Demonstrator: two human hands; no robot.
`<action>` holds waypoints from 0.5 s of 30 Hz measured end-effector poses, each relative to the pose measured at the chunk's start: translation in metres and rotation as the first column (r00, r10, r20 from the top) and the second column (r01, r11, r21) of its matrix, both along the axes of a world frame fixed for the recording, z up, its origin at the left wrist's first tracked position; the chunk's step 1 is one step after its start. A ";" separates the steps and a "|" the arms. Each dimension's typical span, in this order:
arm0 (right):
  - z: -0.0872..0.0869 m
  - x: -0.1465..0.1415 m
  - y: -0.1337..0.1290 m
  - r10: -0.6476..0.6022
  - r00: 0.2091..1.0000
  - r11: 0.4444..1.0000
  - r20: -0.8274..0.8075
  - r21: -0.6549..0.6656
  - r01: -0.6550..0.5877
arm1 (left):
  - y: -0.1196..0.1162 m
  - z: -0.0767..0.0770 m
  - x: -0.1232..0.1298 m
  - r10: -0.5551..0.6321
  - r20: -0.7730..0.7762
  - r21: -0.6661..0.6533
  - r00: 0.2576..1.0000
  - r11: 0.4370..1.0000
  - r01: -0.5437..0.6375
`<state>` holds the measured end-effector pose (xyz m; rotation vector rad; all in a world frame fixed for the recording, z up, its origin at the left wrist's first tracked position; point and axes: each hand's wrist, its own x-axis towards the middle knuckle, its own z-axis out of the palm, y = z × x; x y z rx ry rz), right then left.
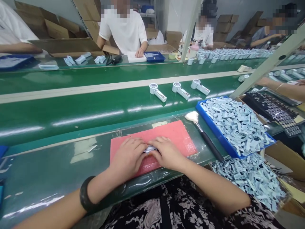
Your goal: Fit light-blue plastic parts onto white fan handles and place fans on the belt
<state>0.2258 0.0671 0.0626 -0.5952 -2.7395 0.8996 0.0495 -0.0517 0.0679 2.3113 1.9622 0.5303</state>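
Note:
On the glass-topped bench lies a pink mat [176, 136]. Over it, my left hand [128, 156] and my right hand [168, 152] meet around a small white part [150, 148] with dark marks. Fingers of both hands are closed on its two ends, so only its middle shows. A dark bangle circles my left wrist. To the right of the mat lies a brush [207, 140] with a black handle and white bristles.
Three white handheld devices [181, 90] lie on the green conveyor [95, 108]. A blue tray [214, 136] of pale blue parts stands at the right, above a box of similar parts [250, 178]. A slanted post [267, 66] rises beyond. Several people sit across the conveyor.

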 end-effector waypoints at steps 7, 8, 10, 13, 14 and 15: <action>-0.008 0.004 -0.005 0.044 0.999 0.994 -0.001 0.103 -0.044 | 0.000 0.001 -0.003 -0.048 -0.059 0.000 0.997 0.999 0.048; -0.008 0.003 -0.007 0.034 0.999 0.992 0.000 0.122 -0.033 | 0.001 0.001 -0.003 -0.040 -0.061 -0.001 0.997 0.999 0.040; -0.008 0.002 -0.009 0.012 1.000 0.992 -0.005 0.123 -0.011 | 0.001 0.002 -0.004 -0.047 -0.046 -0.005 0.998 0.999 0.046; -0.002 0.002 -0.010 -0.003 1.000 0.997 -0.020 0.071 0.004 | 0.001 0.007 -0.006 -0.091 -0.061 -0.004 0.994 0.996 0.091; 0.000 0.004 -0.009 0.002 0.999 0.998 -0.035 0.055 0.000 | 0.001 0.008 -0.010 -0.103 -0.077 0.006 0.992 0.995 0.103; 0.003 0.007 -0.006 0.005 0.998 0.999 -0.057 0.049 -0.002 | 0.003 0.008 -0.017 -0.113 -0.091 0.022 0.989 0.993 0.115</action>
